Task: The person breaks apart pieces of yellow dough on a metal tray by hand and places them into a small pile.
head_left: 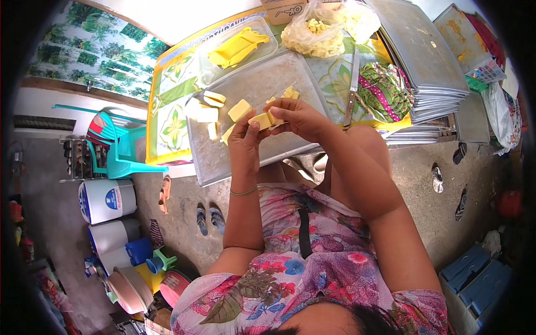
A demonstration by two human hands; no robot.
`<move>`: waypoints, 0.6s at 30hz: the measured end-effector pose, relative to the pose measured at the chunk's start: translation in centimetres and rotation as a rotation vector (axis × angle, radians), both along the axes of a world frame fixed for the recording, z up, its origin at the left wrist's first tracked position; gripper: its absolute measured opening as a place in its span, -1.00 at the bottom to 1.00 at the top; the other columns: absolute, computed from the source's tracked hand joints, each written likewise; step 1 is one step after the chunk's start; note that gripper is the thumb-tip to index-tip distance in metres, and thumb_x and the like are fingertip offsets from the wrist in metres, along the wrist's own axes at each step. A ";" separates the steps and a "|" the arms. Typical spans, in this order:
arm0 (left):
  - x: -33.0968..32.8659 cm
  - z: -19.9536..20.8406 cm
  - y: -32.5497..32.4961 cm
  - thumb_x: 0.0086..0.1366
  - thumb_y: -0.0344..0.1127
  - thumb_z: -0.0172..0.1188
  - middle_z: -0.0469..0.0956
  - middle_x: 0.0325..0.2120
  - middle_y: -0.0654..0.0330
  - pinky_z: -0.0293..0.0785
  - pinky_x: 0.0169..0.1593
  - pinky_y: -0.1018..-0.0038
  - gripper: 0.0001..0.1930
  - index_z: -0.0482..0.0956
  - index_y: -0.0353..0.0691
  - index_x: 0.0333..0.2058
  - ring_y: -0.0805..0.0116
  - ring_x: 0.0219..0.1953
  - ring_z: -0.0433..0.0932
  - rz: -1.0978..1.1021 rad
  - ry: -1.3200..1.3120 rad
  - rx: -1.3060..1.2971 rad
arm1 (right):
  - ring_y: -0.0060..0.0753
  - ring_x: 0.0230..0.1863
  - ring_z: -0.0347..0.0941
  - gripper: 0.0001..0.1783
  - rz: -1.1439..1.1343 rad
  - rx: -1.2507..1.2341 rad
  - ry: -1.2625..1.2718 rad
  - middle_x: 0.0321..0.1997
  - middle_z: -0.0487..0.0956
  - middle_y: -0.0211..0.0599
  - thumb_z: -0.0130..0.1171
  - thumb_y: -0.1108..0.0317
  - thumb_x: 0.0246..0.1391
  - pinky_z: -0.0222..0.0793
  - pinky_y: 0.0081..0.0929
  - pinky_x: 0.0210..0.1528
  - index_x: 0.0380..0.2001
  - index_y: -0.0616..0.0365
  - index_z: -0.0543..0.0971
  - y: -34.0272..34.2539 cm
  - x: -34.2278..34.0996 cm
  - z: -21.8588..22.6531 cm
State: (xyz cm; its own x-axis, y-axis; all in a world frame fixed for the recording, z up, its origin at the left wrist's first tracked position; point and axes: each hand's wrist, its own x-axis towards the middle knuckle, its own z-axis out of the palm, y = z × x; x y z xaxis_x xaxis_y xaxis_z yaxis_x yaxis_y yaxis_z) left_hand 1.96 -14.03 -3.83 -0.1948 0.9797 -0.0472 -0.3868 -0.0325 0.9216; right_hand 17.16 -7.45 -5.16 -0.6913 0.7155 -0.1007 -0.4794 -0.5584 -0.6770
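as the left hand point(244, 135) and right hand point(298, 117), nearly closed, pinch a yellow block point(259, 121), perhaps split, uneven pressure could crumble it onto the metal tray point(206, 162).

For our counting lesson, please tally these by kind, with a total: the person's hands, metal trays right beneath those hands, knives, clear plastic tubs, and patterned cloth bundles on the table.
Hands, left hand and right hand: 2
Metal tray beneath them: 1
Knife: 1
Clear plastic tub: 1
Patterned cloth bundle: 1
Total: 6
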 end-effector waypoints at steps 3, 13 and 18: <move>0.0 0.2 0.0 0.23 -0.42 0.03 0.46 -0.16 0.08 0.54 -0.18 0.46 -0.69 0.39 -0.37 -0.05 0.30 -0.20 0.50 -0.073 -0.042 0.006 | -0.48 -0.37 0.45 -0.61 -0.047 0.001 -0.057 -0.35 0.46 -0.34 0.27 0.29 -0.10 0.43 -0.56 -0.29 -0.21 0.18 0.41 0.1 -0.1 -0.3; 0.1 -0.4 0.0 0.22 -0.42 0.05 0.49 -0.26 0.11 0.53 -0.26 0.50 -0.69 0.40 -0.39 -0.06 0.38 -0.28 0.51 -0.029 0.074 -0.021 | -0.48 -0.40 0.45 -0.63 -0.072 0.126 -0.113 -0.35 0.47 -0.31 0.29 0.34 -0.14 0.41 -0.57 -0.32 -0.25 0.19 0.41 0.4 0.1 -1.1; 0.3 0.0 -0.1 0.22 -0.41 0.06 0.50 -0.31 0.13 0.52 -0.30 0.52 -0.71 0.42 -0.38 -0.08 0.39 -0.34 0.52 -0.041 -0.014 -0.049 | -0.47 -0.30 0.45 -0.61 -0.065 0.090 -0.088 -0.30 0.49 -0.28 0.26 0.34 -0.11 0.44 -0.52 -0.24 -0.19 0.23 0.42 0.5 0.3 -0.7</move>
